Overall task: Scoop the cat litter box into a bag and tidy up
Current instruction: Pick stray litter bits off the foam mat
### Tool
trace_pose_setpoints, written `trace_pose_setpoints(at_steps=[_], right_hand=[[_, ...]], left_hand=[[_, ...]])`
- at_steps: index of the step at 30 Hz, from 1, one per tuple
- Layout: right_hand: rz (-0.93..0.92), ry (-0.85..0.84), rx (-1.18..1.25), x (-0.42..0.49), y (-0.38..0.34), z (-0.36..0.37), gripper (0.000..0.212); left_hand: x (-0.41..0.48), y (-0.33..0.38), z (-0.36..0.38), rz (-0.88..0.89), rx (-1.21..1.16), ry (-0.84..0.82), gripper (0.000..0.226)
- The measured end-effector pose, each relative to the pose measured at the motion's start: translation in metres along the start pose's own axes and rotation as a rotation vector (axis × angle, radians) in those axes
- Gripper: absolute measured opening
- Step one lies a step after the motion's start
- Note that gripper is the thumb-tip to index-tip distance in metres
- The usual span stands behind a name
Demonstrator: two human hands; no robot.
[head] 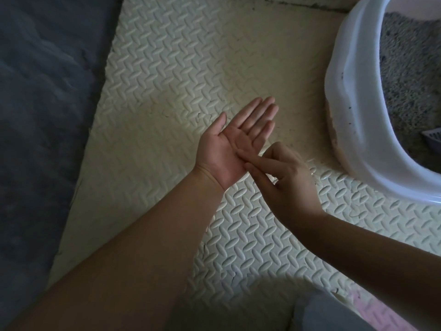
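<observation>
Closest to my camera, at the bottom edge, I see a fold of grey cloth (pixel 322 314) with a pink patch (pixel 374 311) beside it, and both bare forearms reaching forward over a cream foam mat (pixel 181 68) with a raised tread pattern. The left hand (pixel 229 144) lies palm up above the mat, fingers straight and close together, thumb out to the side, holding nothing. The right hand (pixel 288 180) comes in from the right and lays two straight fingers (pixel 250 161) across the heel of the left palm; its other fingers are bent back, and I cannot tell whether anything sits under the fingertips. Beyond the hands, at the upper right, the white litter box (pixel 353 91) stands on the mat, grey litter (pixel 405 68) inside and the corner of a grey scoop (pixel 432 139) showing at the frame edge. A dark grey surface (pixel 43 91) borders the mat on the left.
</observation>
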State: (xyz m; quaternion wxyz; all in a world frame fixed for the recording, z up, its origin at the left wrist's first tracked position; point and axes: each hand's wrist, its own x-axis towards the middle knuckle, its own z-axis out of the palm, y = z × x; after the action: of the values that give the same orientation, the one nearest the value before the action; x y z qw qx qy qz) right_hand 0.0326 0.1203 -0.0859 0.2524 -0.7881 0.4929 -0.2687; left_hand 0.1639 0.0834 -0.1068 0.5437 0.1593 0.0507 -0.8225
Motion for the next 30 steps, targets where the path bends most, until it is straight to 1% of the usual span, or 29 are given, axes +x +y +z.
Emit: trace_pose_setpoints(at_steps=[7,11,15,18,24,27,30], right_hand=[[-0.01,0.007,0.005,0.0,0.003,0.001,0.033],[-0.018,-0.036,0.018,-0.001,0.008,0.001,0.034],[-0.051,-0.088,-0.027,0.001,0.009,0.005,0.035],[-0.109,-0.131,-0.078,0.005,0.007,0.008,0.038],[-0.228,-0.19,-0.251,0.006,0.004,0.002,0.039],[-0.279,-0.192,-0.291,0.003,0.001,-0.002,0.037],[-0.254,-0.165,-0.263,0.003,-0.005,-0.002,0.033]], left_hand=[[-0.001,0.005,0.002,0.007,-0.013,0.012,0.064],[-0.005,0.009,-0.006,0.02,-0.016,0.031,0.066],[-0.006,0.007,-0.009,0.016,-0.03,0.033,0.066],[-0.004,0.005,-0.007,0.024,-0.011,0.033,0.066],[-0.003,0.009,-0.005,0.03,-0.034,0.051,0.062],[-0.002,0.008,-0.004,0.033,-0.067,0.058,0.061],[-0.002,0.005,-0.004,0.045,-0.061,0.065,0.06]])
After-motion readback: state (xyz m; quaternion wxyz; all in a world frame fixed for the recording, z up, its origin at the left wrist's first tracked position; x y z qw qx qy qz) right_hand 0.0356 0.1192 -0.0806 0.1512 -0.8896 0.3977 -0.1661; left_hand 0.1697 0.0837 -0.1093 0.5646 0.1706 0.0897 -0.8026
